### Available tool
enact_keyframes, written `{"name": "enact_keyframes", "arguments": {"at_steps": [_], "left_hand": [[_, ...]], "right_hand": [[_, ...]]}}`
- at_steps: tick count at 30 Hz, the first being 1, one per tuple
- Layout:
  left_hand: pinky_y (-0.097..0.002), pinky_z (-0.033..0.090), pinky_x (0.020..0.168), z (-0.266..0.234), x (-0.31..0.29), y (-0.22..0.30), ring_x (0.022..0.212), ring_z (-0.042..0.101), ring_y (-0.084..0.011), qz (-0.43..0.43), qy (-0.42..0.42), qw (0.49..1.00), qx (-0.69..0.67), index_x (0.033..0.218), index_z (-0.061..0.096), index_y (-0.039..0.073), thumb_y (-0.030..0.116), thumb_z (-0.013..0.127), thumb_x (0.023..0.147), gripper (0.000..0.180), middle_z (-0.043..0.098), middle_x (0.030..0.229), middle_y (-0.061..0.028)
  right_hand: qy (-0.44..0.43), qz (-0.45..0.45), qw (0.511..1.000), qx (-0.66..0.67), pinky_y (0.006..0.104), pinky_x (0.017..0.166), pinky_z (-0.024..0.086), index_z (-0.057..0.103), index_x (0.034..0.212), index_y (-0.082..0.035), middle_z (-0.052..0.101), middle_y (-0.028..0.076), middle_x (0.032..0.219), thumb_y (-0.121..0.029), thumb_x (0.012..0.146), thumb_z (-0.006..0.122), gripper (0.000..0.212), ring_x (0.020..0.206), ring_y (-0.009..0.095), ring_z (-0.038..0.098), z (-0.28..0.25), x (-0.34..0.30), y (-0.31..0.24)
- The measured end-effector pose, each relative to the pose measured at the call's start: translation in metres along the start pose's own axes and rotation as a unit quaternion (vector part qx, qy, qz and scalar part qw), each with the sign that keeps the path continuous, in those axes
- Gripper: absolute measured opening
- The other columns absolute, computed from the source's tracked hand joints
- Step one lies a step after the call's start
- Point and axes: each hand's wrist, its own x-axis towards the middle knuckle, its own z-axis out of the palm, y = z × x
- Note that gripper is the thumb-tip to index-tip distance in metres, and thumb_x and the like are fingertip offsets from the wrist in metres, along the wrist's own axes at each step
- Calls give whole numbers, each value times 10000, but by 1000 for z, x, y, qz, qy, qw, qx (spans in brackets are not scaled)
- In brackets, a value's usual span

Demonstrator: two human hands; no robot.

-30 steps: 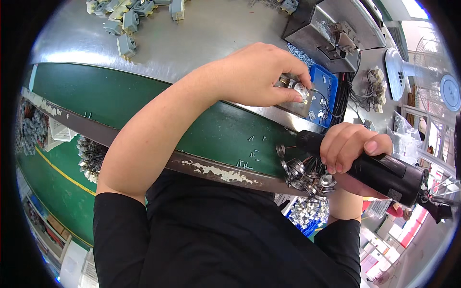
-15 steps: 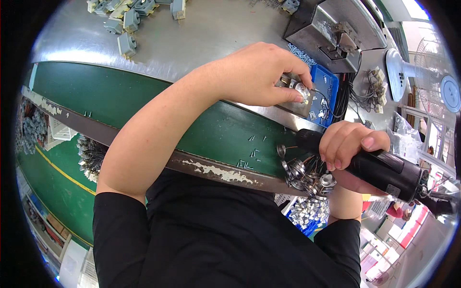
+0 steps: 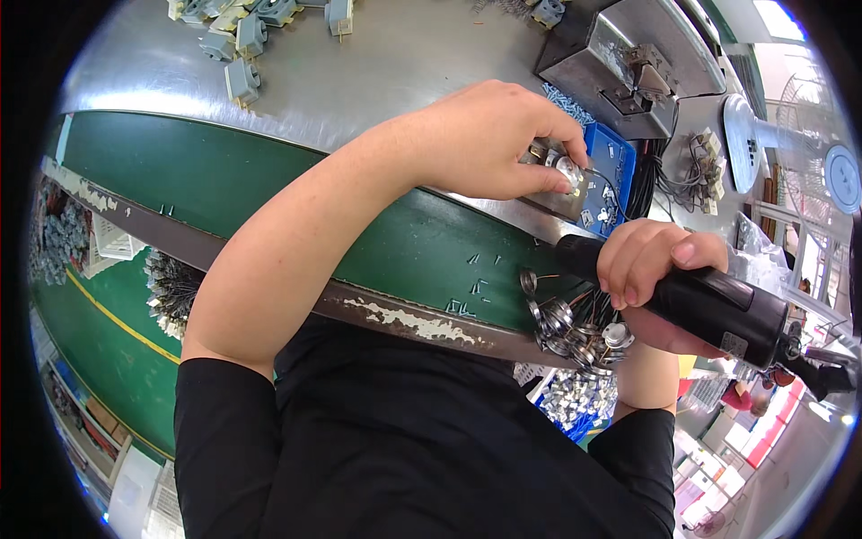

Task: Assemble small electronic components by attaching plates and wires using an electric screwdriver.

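Note:
My left hand (image 3: 503,139) reaches across the green belt, thumb and fingers pinched round a small round metal part (image 3: 566,168) that sits on a metal block fixture (image 3: 567,205). A thin dark wire runs from beside the part. My right hand (image 3: 660,269) is wrapped round a black electric screwdriver (image 3: 723,314), which lies slanted, its front end pointing left below the fixture. The screwdriver's bit is too indistinct to make out. Beneath it, a bunch of round metal discs with wires (image 3: 575,332) rests at the belt's near edge.
Small screws (image 3: 462,308) lie loose on the green belt (image 3: 404,260). A blue tray (image 3: 611,166) of small metal pieces stands beside the fixture, near a screw pile (image 3: 566,103) and a steel box-shaped stand (image 3: 628,67). Grey sockets (image 3: 242,81) lie at far left; a fan (image 3: 745,144) is right.
The screwdriver's front end has risen very slightly toward the fixture. My left hand keeps its grip on the round metal part; the whole view has shifted a little.

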Motion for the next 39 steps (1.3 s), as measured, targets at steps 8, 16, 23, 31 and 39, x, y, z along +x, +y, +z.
{"name": "enact_keyframes", "arguments": {"at_steps": [8, 16, 23, 31, 39], "left_hand": [[-435, 560, 824, -2, 0, 3, 882, 714, -316, 3, 0, 1000, 1, 1137, 755, 152, 310, 770, 899, 285, 760, 1052, -106], [-433, 562, 833, -1, 0, 3, 893, 713, -309, -12, -2, 1000, 1, 1138, 759, 164, 311, 780, 901, 280, 757, 1049, -98], [-426, 565, 834, -2, 2, 2, 889, 712, -305, -19, -5, 1000, -16, 1152, 764, 178, 301, 789, 897, 284, 753, 1059, -103], [-414, 563, 941, -8, -2, 9, 1147, 702, -321, -34, -29, 998, -32, 1153, 754, 72, 236, 776, 900, 302, 757, 1234, -115], [-421, 559, 933, -9, -2, 11, 1134, 702, -322, -57, -45, 997, -40, 1158, 753, 77, 245, 776, 902, 307, 757, 1232, -106]], "right_hand": [[-3, 11, 999, 39, 276, 460, 496, 509, 1273, -49, 560, -10, 650, -749, 950, 598, 776, 484, 136, 575, 2, 1, 0], [-1, 73, 989, 132, 364, 484, 490, 547, 1194, -37, 615, 78, 672, -390, 1071, 561, 374, 502, 223, 588, 1, 21, -21], [-95, 116, 966, 211, 404, 553, 502, 519, 1322, -2, 621, 122, 707, -328, 1055, 635, 436, 554, 255, 609, 0, 59, -19], [-11, 209, 961, 181, 399, 521, 507, 503, 1038, -56, 601, 97, 634, -256, 1069, 604, 226, 532, 258, 617, 55, 41, -5], [-30, 235, 958, 162, 359, 540, 516, 533, 1002, -66, 617, 81, 671, -259, 1088, 586, 217, 547, 213, 618, 53, 37, 3]]}}
